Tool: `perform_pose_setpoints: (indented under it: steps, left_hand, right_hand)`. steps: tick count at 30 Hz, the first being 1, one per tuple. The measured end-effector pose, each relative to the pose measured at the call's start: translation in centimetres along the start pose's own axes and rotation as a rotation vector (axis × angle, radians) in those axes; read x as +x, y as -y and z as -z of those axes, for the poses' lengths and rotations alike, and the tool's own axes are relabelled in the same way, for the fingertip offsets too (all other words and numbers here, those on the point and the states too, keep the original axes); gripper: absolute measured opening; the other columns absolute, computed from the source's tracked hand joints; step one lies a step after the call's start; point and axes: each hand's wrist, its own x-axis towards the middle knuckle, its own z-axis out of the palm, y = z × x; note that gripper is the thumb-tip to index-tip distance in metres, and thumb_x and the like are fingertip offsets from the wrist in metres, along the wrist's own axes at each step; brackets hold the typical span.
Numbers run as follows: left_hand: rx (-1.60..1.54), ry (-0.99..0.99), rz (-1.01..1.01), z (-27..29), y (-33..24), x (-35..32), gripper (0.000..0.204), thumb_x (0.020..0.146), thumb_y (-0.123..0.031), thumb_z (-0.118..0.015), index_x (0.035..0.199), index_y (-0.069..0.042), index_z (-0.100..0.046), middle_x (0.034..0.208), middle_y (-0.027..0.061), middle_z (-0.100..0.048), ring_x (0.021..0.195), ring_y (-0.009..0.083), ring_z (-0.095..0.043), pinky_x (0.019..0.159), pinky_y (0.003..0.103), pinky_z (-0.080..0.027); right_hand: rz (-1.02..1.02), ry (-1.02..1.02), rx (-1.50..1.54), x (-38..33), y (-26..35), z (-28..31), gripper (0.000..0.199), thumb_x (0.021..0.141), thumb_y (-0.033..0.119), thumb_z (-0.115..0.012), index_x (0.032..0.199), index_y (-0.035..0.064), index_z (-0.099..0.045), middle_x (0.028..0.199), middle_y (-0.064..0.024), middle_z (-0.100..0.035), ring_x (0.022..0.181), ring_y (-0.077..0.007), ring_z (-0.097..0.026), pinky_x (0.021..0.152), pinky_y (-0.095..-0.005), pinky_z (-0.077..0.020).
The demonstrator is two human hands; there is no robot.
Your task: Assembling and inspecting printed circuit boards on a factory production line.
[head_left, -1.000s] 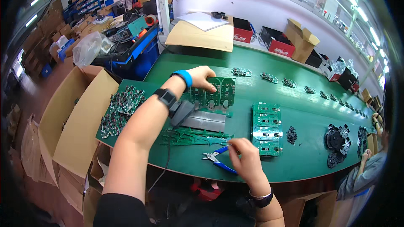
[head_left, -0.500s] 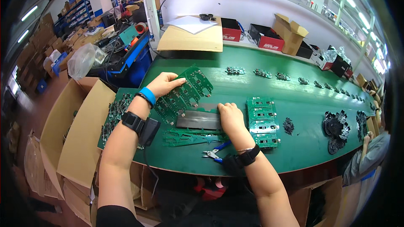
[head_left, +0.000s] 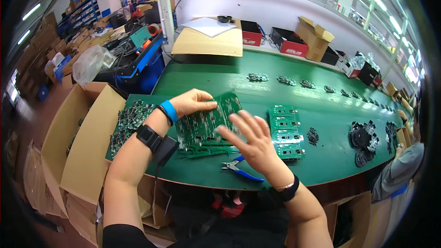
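Observation:
My left hand (head_left: 192,104) grips a green circuit board panel (head_left: 197,126) by its upper edge, thumb on the near face, and tilts it above the table. Beside the panel's right edge, my right hand (head_left: 255,143) has its fingers spread and seems to hold nothing; whether a fingertip touches the panel is unclear. Under the panel lie thin green board offcuts (head_left: 209,150). Blue-handled side cutters (head_left: 242,171) rest with open jaws near the table's front edge. A stack of green board panels (head_left: 285,124) sits right of my right hand.
Loose small boards (head_left: 131,124) pile up at the table's left. Several separated boards (head_left: 287,81) form a row along the back. Small black parts (head_left: 312,137) and black plastic pieces (head_left: 364,140) lie to the right. Cardboard boxes (head_left: 87,142) stand left; a co-worker's arm (head_left: 396,160) shows far right.
The panel has come lower and to the right with my left hand. My right hand has lifted from the dark flat piece, now hidden, spread its fingers and come up to the panel.

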Motion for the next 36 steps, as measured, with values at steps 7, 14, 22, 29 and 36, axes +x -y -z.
perform_pose_setpoints:
  steps: [7,14,22,29,36]
  left_hand:
    - [0.328,-0.024,-0.198,-1.0,-3.0,0.0,0.033,0.095,-0.026,-0.056,0.116,0.000,-0.060,0.102,0.0054,-0.065,0.097,0.0109,-0.058,0.086,0.026,-0.046]
    - [0.403,-0.017,-0.063,1.0,-2.3,-1.8,0.049,0.080,-0.025,-0.075,0.116,0.004,-0.059,0.105,0.0108,-0.065,0.098,0.0165,-0.060,0.086,0.030,-0.049]
    - [0.544,-0.136,-0.106,0.8,0.1,-1.8,0.038,0.081,-0.026,-0.072,0.105,0.001,-0.063,0.092,0.0099,-0.066,0.086,0.0147,-0.059,0.078,0.030,-0.048]
    - [0.601,-0.326,-0.129,2.9,2.2,2.2,0.031,0.084,-0.024,-0.067,0.101,0.003,-0.064,0.084,0.0108,-0.066,0.075,0.0149,-0.059,0.070,0.031,-0.048]
    - [0.559,-0.227,0.174,6.0,4.7,6.2,0.037,0.086,-0.036,-0.065,0.100,-0.002,-0.068,0.083,0.0035,-0.067,0.074,0.0116,-0.058,0.066,0.029,-0.048]
  right_hand:
    - [-0.122,-0.001,0.276,2.2,-2.8,-1.4,0.019,0.072,0.009,-0.061,0.091,0.0068,-0.062,0.087,-0.0066,-0.060,0.085,-0.0260,-0.059,0.075,-0.0380,-0.0481]
    - [-0.572,0.298,0.528,2.7,-5.9,-4.9,0.016,0.079,0.012,-0.064,0.090,0.0014,-0.064,0.086,-0.0147,-0.062,0.083,-0.0352,-0.060,0.074,-0.0414,-0.0480]
    - [-0.613,0.346,0.641,2.7,-5.8,-6.3,0.018,0.079,0.014,-0.066,0.090,0.0001,-0.064,0.085,-0.0182,-0.061,0.082,-0.0367,-0.060,0.073,-0.0418,-0.0477]
    - [-0.676,0.197,0.559,3.3,-7.5,-9.7,0.016,0.083,0.017,-0.062,0.093,0.0043,-0.064,0.089,-0.0177,-0.058,0.088,-0.0359,-0.059,0.077,-0.0426,-0.0471]
    - [-0.874,0.368,0.616,2.1,-10.8,-15.2,0.024,0.077,0.020,-0.065,0.093,0.0018,-0.066,0.091,-0.0193,-0.064,0.085,-0.0328,-0.063,0.077,-0.0388,-0.0494]
